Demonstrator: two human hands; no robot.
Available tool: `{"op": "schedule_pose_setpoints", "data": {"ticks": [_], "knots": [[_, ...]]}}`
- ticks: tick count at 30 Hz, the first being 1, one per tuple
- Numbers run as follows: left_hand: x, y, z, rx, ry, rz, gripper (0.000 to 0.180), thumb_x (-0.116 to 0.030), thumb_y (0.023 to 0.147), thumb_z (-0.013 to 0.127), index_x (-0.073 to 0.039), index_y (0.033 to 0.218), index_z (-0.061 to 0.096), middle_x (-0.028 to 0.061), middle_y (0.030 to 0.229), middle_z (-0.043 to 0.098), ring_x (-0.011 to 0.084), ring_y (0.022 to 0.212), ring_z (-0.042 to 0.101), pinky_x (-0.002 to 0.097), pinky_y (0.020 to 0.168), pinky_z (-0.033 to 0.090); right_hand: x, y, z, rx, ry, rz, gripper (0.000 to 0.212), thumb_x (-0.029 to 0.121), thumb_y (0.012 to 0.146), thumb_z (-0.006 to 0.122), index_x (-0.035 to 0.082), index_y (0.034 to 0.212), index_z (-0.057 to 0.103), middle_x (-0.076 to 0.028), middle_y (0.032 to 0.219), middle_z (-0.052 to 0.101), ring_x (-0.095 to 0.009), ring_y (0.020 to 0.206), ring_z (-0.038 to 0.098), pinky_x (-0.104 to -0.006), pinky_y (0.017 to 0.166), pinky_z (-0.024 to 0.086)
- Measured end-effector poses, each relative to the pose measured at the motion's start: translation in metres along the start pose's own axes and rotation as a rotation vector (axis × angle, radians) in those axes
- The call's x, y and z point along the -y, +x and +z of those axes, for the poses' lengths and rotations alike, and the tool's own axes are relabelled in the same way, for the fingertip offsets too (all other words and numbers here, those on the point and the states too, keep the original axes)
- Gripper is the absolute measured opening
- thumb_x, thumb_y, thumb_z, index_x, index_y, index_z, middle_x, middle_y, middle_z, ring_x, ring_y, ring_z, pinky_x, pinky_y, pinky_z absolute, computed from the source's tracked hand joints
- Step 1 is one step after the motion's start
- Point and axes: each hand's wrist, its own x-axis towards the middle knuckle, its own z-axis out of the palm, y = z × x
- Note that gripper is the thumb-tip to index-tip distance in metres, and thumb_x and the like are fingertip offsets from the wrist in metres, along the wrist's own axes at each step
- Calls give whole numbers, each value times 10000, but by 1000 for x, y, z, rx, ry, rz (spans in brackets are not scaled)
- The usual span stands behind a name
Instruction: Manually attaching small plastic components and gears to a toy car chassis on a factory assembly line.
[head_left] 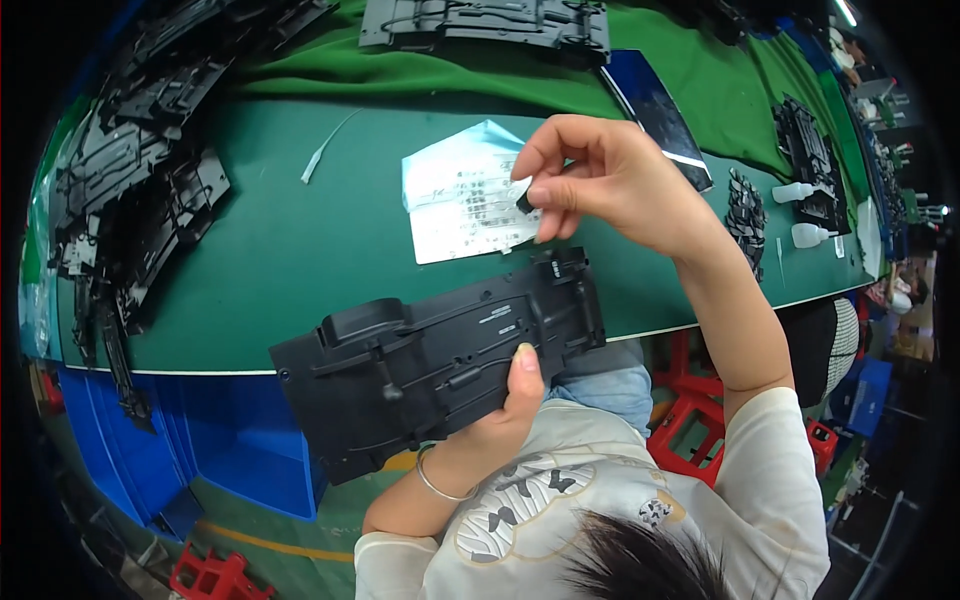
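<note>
The table (265, 270) has a smooth green top; its pale near edge bends across the view in front of the person. A rumpled green cloth (300, 80) covers the far side. A pile (150, 175) of ribbed black panels occupies the left end; the widest gap lies between this pile and the sheet (465, 220). The panel (455, 375), rigid and black with molded ribs, channels and a raised arch, is tilted across the near edge; contact with the table cannot be determined. The sheet is creased, white and pale blue, with printed marks; a narrow green strip separates it from the panel in view. The left hand (500, 420) has its grip clamped on the panel, thumb on the face, fingers hidden beneath. The right hand (615, 185) overlaps the sheet's right side, grip together: thumb and fingertips pinch a small black piece (524, 203).
</note>
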Motion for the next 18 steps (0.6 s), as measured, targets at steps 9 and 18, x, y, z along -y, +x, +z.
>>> {"op": "schedule_pose_setpoints", "data": {"ticks": [9, 18], "knots": [[-2, 4, -6, 110, 1, -12, 81, -26, 739, 458, 27, 771, 510, 62, 712, 507, 149, 623, 472, 252, 594, 403, -5, 6, 10, -104, -303, -112, 61, -2, 719, 537, -34, 767, 515, -22, 653, 524, -73, 545, 492, -181, 505, 405], [0, 5, -4, 78, -6, 51, 89, -18, 725, 454, 39, 767, 510, 77, 709, 514, 166, 613, 477, 259, 588, 405, -4, 7, 16, -165, -637, -248, 69, -18, 691, 543, -33, 750, 510, -45, 614, 510, -83, 534, 472, -204, 502, 390]]}}
